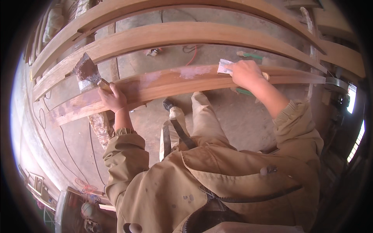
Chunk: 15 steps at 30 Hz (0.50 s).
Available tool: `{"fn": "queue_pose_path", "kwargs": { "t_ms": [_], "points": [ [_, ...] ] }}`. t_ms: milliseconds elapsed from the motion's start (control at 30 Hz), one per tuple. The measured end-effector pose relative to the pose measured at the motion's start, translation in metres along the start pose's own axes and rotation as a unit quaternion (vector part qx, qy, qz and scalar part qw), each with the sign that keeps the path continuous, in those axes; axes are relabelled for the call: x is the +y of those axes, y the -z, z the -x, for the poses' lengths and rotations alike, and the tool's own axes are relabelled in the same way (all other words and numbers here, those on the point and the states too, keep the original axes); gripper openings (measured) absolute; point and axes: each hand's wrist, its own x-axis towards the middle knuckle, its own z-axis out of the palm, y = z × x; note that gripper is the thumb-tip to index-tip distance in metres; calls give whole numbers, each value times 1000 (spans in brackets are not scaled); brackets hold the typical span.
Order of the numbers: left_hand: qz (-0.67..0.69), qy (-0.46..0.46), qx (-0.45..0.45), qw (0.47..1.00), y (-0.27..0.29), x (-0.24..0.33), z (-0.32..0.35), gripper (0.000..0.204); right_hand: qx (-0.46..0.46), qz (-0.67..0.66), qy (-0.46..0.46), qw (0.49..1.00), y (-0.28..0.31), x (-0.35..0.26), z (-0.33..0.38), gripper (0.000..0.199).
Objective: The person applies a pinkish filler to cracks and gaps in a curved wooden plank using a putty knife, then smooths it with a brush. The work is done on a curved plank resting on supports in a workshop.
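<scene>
Resting the long wooden beam (167, 89) over a rough timber support (100, 128) near its left end, presumably for keeping it raised at a handy height. Showing pale purplish patches (192, 72) along the beam's top face, from the left end past the middle. Grasping the broad, smeared scraper (88, 80) by its handle in the left hand (113, 99), over the beam's left part, perhaps for keeping it within easy reach. Pinching the smaller, pale-coated blade (224, 66) in the right hand (248, 73), at the beam's far edge right of the middle, with fingers close to the blade, probably for steadier pressure.
</scene>
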Motion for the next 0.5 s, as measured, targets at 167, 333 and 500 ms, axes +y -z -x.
{"fn": "queue_pose_path", "kwargs": {
  "t_ms": [167,333,500],
  "points": [
    [-2,-12,10,1000,-3,-6,0,39,34,-88,8,995,4,-29,5,33],
    [-12,-8,1,1000,-1,-5,1,38,31,-78,10,996,-13,-27,-1,31],
    [-17,3,-8,1000,2,-4,0,37,27,-88,-28,995,3,-15,14,29]
  ]
}}
